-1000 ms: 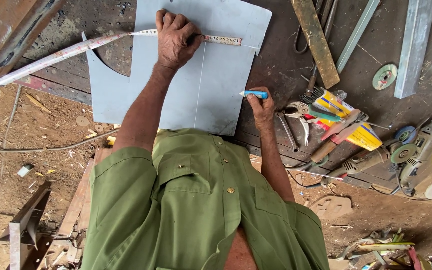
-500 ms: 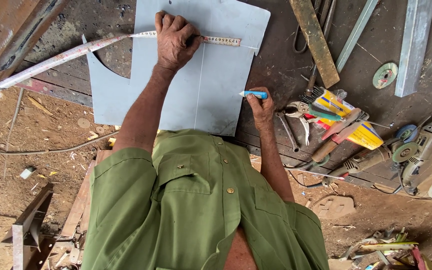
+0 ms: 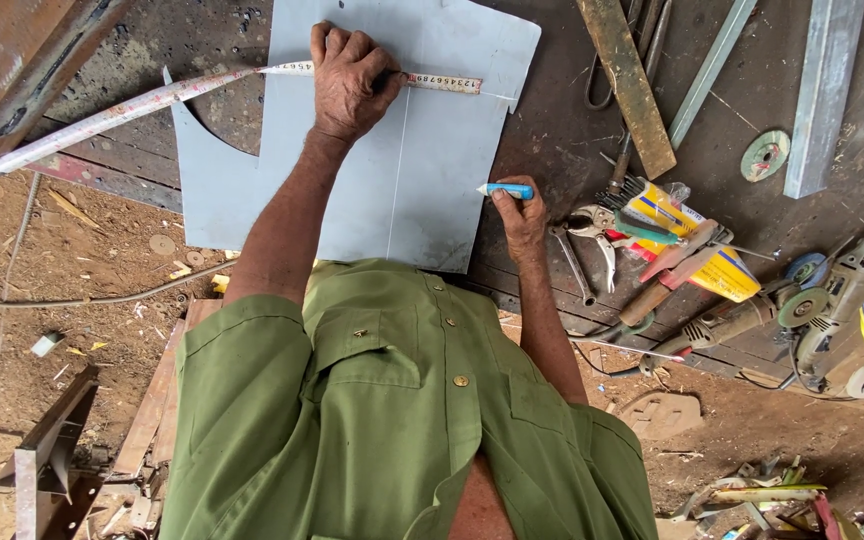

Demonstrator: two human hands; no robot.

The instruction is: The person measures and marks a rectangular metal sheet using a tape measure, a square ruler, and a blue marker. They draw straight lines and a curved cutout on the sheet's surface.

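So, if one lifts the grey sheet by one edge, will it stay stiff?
Probably not: the grey sheet looks thin and wide, so it would likely bow. It lies flat on the bench, so a push may slide it, unless the left hand pinning the tape measure holds it.

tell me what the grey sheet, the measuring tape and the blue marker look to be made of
The grey sheet looks like thin sheet metal with a matte blue-grey finish: flat, crisp cut edges and a faint scribed line. The measuring tape looks like soft cloth or plastic, since it sags and curves. The blue marker seems glossy plastic, though it is small.
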